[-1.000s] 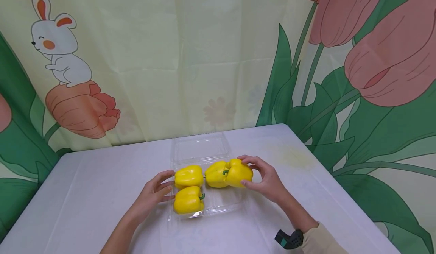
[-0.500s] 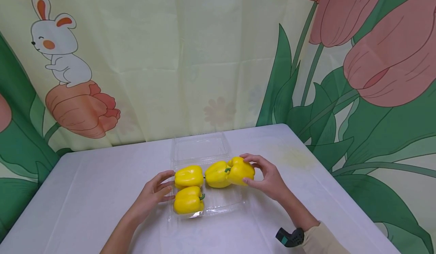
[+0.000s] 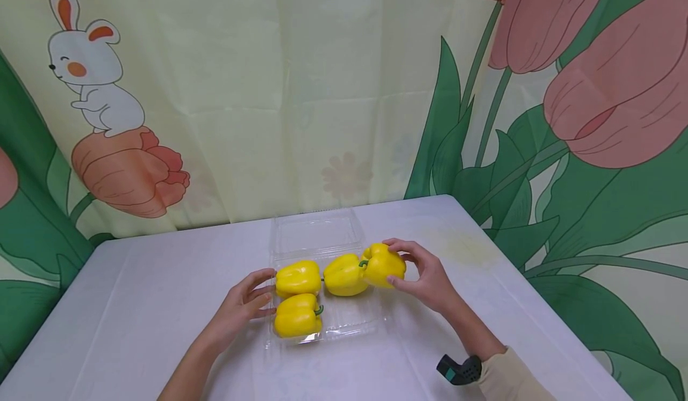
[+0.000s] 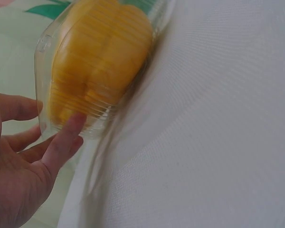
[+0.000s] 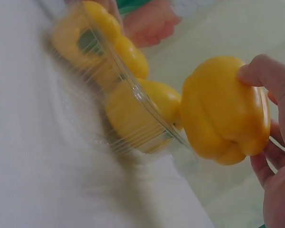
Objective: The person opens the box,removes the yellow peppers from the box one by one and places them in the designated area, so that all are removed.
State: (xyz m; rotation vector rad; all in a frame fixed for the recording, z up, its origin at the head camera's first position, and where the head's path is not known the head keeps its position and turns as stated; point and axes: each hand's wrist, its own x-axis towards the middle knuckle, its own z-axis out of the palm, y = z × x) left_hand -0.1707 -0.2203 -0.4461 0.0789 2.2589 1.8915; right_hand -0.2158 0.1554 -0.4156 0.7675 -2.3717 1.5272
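Observation:
In the head view my right hand (image 3: 427,275) grips a yellow bell pepper (image 3: 386,265) between thumb and fingers, raised at the right side of a clear plastic clamshell box (image 3: 352,316). The right wrist view shows this held pepper (image 5: 225,111) above the box's rim. Three more yellow peppers sit in the box: one at back left (image 3: 297,278), one at front left (image 3: 297,317) and one at back right (image 3: 344,275), partly hidden by the held pepper. My left hand (image 3: 239,305) touches the box's left side with loosely bent fingers (image 4: 69,135).
The box's clear lid (image 3: 316,233) lies folded back toward the far edge of the white-covered table (image 3: 161,293). Behind the table hangs a printed curtain (image 3: 333,90) with a rabbit and tulips. A black device (image 3: 459,370) is strapped near my right sleeve.
My right hand has moved slightly up and to the right with the bell pepper, uncovering more of the back right pepper. The left hand stays at the box's side.

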